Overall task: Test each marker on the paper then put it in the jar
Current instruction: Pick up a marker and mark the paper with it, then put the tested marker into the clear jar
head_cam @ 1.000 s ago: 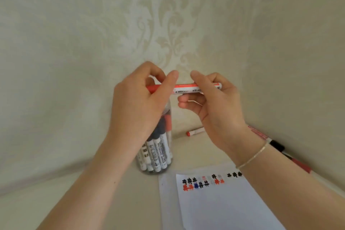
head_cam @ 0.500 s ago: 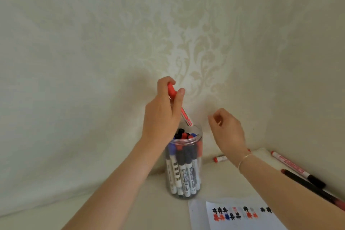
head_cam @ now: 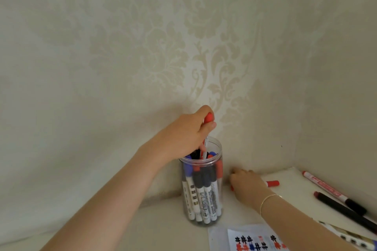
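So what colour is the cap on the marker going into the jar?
Red. The head view shows the cap sticking out above the left hand.

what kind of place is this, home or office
Probably a room at home, though that is a guess: the walls carry cream damask wallpaper and meet in a corner, and a pale table sits against them with a jar of markers and test paper.

Soft dim warm light, faint shadows on wall, wide-angle bending at edges, slightly blurry overall.
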`<state>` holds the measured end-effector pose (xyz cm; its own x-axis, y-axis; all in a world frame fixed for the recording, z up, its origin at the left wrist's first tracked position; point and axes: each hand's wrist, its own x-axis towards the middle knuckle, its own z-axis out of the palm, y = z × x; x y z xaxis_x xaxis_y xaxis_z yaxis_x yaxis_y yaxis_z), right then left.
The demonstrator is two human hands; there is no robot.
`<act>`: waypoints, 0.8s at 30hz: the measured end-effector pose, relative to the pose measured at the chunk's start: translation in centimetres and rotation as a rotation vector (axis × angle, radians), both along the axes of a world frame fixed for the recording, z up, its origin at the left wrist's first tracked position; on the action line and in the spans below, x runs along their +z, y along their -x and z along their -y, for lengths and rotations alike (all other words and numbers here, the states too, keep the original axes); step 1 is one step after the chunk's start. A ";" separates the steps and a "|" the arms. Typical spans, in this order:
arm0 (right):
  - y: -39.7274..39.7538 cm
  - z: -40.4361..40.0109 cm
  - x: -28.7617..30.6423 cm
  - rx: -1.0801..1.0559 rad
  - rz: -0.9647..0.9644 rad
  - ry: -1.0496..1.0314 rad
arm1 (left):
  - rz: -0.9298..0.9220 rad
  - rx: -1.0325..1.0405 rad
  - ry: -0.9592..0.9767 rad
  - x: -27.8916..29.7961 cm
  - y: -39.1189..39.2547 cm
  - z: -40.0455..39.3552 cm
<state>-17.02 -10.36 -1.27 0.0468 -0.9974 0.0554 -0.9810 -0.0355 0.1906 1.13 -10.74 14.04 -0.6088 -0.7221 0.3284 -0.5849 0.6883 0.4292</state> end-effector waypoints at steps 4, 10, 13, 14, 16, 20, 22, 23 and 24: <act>0.2 0.8 2.3 0.051 0.593 0.344 | 0.004 0.037 0.050 0.5 -0.6 0.4; -2.4 -0.4 10.7 0.092 1.369 0.763 | -0.017 0.082 0.126 1.0 -1.1 1.5; -3.4 -0.5 12.6 -0.094 1.022 0.248 | -0.109 0.199 0.329 0.5 -1.4 2.0; -3.7 -0.4 12.6 -0.135 0.958 0.079 | -0.146 0.218 0.379 0.3 -1.6 2.1; -4.3 -0.3 12.3 -0.158 0.949 0.004 | -0.224 0.224 0.467 0.1 -2.0 1.9; -5.6 -2.1 11.5 0.111 0.885 0.276 | -0.392 0.172 0.751 0.2 -2.8 0.6; -5.8 -3.5 11.1 0.246 0.849 0.333 | -0.471 0.085 0.810 0.6 -3.4 0.1; -5.7 -3.9 10.9 0.283 0.836 0.351 | -0.489 0.025 0.823 0.6 -3.6 -0.2; -5.5 -4.0 10.5 0.315 0.833 0.369 | -0.494 -0.044 0.833 0.5 -3.7 -0.4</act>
<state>-11.55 -6.32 9.26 0.1131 -0.8590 0.4994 -0.7627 -0.3971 -0.5105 4.84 -10.32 14.55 -0.2858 -0.1220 0.9505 -0.4354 0.9001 -0.0153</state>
